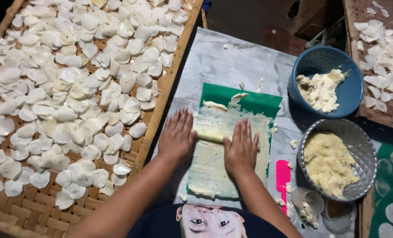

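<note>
Tray [159,105]: woven bamboo, left, cut off at top, left and bottom edges; covered with thin white discs [64,88], too many to count.
Second tray [364,17]: top right, mostly out of frame, more discs on it.
Sheet [232,61]: grey plastic under the work area, lower edge hidden by the person's body.
Mat [254,101]: one green mat, smeared with pale dough; its near end partly hidden by the forearms.
Bowls: two; a blue bowl [351,88] with lumpy dough, and a silver bowl [364,145] with yellowish mash.
Green sheet [392,194]: right edge, cut off, pale rounds on it.
Scraper [283,176]: one, pink, right of the mat.
Cups: two small ones by the silver bowl, contents hard to make out.
Roller [209,135]: one, pale, lying across the mat between the hands, ends hidden under the palms.
Left hand [176,134]: flat, fingers spread forward, palm pressing the roller's left end; no closed grasp.
Right hand [241,147]: same pose, palm down on the right end.
</note>
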